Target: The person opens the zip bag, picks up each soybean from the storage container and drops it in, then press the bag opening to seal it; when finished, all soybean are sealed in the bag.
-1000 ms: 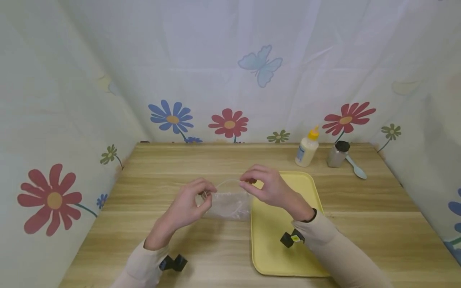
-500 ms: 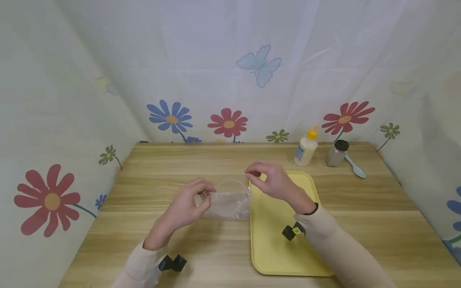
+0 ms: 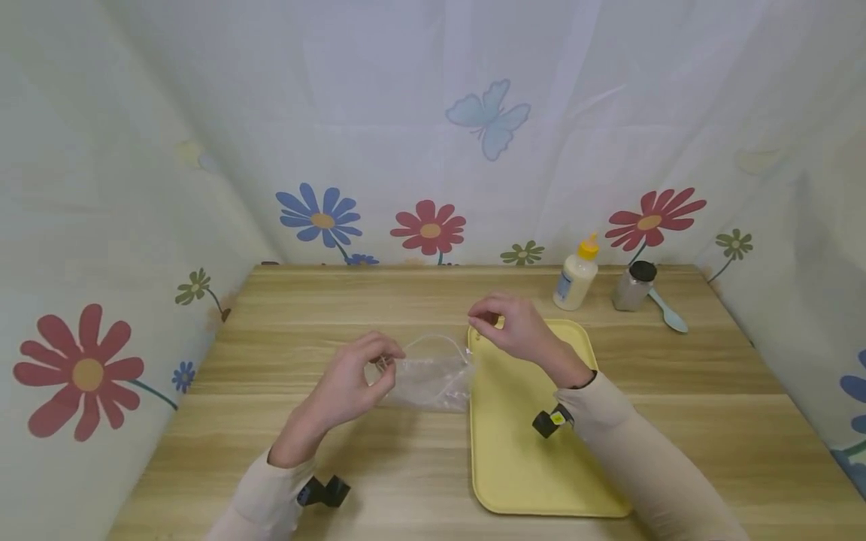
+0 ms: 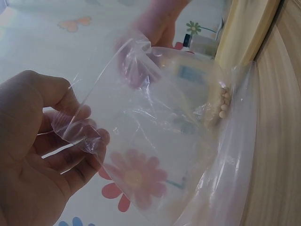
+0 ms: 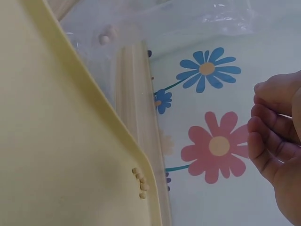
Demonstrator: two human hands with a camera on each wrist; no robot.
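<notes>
A clear plastic bag lies between the hands, touching the tray's left edge in the head view. My left hand pinches its left edge; in the left wrist view, thumb and fingers hold a crumpled fold of the film. The bag's rim arches upward, and several small pale beads rest low in it. My right hand hovers over the far left corner of a yellow tray, apart from the bag, its fingers loosely bent with nothing visible between them. Several beads lie in that tray corner.
A white bottle with a yellow nozzle stands at the back right. Beside it are a black-lidded jar and a pale blue spoon. A flowered curtain surrounds the wooden table.
My right hand has let go of the bag's rim and moved up and to the right, over the tray corner. My left hand keeps its hold on the bag, almost unmoved.
</notes>
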